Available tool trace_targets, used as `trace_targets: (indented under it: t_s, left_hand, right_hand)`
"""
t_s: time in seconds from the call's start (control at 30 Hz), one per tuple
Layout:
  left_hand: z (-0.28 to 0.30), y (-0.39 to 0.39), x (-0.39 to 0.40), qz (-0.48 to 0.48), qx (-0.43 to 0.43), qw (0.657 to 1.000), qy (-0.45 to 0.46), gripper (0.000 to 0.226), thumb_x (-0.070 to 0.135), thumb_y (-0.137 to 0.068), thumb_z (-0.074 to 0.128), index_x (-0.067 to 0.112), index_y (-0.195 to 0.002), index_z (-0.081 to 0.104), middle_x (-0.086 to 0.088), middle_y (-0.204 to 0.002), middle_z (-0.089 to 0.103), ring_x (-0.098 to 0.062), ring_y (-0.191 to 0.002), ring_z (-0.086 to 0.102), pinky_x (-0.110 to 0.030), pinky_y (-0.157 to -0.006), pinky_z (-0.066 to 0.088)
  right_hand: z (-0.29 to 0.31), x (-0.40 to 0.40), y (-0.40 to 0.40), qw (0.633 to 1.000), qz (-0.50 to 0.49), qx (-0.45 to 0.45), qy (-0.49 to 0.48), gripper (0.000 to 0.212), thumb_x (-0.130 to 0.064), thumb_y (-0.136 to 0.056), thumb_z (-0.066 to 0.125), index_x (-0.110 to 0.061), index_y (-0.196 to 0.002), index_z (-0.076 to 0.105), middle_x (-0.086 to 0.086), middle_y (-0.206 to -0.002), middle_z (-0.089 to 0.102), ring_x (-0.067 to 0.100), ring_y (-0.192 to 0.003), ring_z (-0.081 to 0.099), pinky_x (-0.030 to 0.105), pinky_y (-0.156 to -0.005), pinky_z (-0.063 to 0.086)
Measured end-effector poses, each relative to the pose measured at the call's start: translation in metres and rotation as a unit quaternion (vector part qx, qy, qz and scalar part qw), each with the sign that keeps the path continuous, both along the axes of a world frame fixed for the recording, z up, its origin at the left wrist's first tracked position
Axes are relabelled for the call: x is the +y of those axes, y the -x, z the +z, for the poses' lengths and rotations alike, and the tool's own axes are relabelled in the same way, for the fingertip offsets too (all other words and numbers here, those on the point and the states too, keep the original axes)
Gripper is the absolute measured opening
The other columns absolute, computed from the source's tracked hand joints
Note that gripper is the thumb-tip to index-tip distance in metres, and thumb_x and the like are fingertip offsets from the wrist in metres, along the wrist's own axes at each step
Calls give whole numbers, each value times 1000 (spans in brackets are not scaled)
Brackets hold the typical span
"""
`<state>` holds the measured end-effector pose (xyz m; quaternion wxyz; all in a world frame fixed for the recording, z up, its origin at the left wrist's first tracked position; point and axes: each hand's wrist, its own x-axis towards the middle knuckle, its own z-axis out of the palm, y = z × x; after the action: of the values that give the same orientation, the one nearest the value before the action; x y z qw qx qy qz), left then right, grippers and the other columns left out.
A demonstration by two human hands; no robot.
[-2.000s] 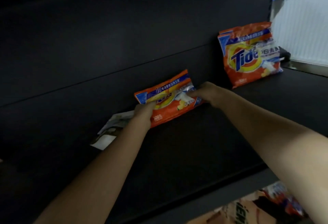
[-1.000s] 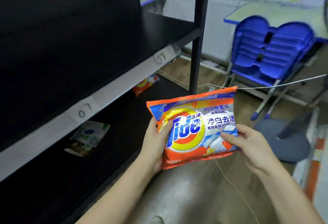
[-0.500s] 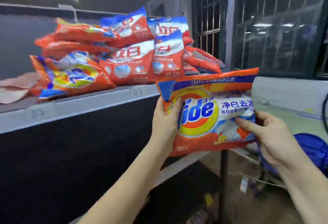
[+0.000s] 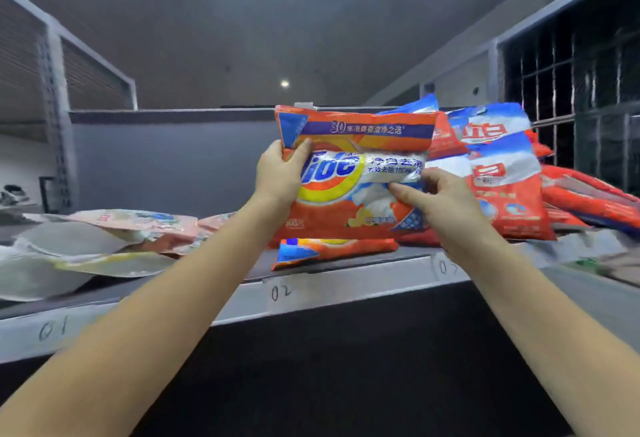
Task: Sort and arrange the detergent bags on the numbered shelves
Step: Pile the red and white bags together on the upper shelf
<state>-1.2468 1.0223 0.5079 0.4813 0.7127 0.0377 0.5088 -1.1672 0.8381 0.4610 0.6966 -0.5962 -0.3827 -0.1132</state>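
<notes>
I hold an orange Tide detergent bag (image 4: 349, 173) upright over the top shelf (image 4: 346, 289), above the label 02 (image 4: 280, 292). My left hand (image 4: 280, 176) grips its left edge with the thumb on the front. My right hand (image 4: 440, 194) pinches its lower right side. Under it a second orange Tide bag (image 4: 332, 251) lies flat on the shelf. Red and blue detergent bags (image 4: 502, 176) are piled to the right, above the label 03 (image 4: 446, 266).
Pale pink and white bags (image 4: 114, 239) lie flat at the left, above the label 01 (image 4: 52, 329). A grey panel closes the back of the shelf. A dark window grille (image 4: 571, 100) stands at the right.
I lifted the Tide bag from a lower shelf up to the top shelf. In the last half second it moved up and in over the 02 spot, both hands still holding it.
</notes>
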Motion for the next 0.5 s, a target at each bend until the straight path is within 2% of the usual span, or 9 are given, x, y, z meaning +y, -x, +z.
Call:
trace_targets:
  t_s: [0.07, 0.13, 0.17, 0.3, 0.43, 0.5]
  left_hand:
    - [17, -4, 45, 71, 20, 996, -52, 18, 32, -95, 55, 15, -93, 59, -10, -101, 69, -24, -93, 67, -40, -86, 53]
    - [34, -11, 89, 141, 49, 984, -97, 30, 34, -96, 51, 7, -104, 61, -10, -105, 67, -25, -98, 63, -39, -88, 49]
    - [40, -16, 110, 165, 64, 978, -112, 33, 34, -97, 50, 5, -107, 61, -11, -108, 66, -27, -100, 62, -38, -88, 48]
    - [53, -46, 174, 212, 107, 962, -131, 32, 30, -99, 45, 4, -113, 57, -14, -116, 62, -30, -109, 56, -32, -85, 39]
    - [64, -77, 216, 231, 110, 961, -106, 32, 28, -100, 43, 3, -116, 55, -15, -121, 59, -31, -113, 53, -33, -88, 39]
    - [68, -92, 233, 233, 106, 963, -82, 33, 27, -100, 42, 1, -118, 52, -16, -121, 58, -33, -114, 52, -33, -88, 39]
  right_hand:
    - [12, 41, -3, 999, -4, -21, 27, 11, -11, -78, 73, -6, -84, 65, 7, -80, 68, 12, -67, 66, 26, -65, 56]
    - [22, 81, -5, 997, -20, -49, 59, 33, -27, -72, 74, 2, -85, 63, 14, -82, 67, 26, -76, 66, 40, -70, 55]
    - [27, 99, -4, 995, -29, -63, 77, 38, -31, -72, 72, 3, -84, 62, 15, -81, 66, 28, -76, 64, 41, -70, 53]
    - [42, 164, -3, 979, -77, -115, 150, 34, -29, -85, 64, -13, -59, 50, -1, -59, 49, 13, -58, 43, 27, -53, 35]
    - [64, 217, -13, 961, -116, -151, 199, 30, -27, -89, 58, -6, -68, 56, 10, -65, 52, 21, -68, 47, 33, -54, 26]
    - [76, 236, -23, 951, -126, -151, 237, 27, -28, -89, 59, -6, -72, 56, 8, -63, 47, 22, -71, 46, 30, -48, 27]
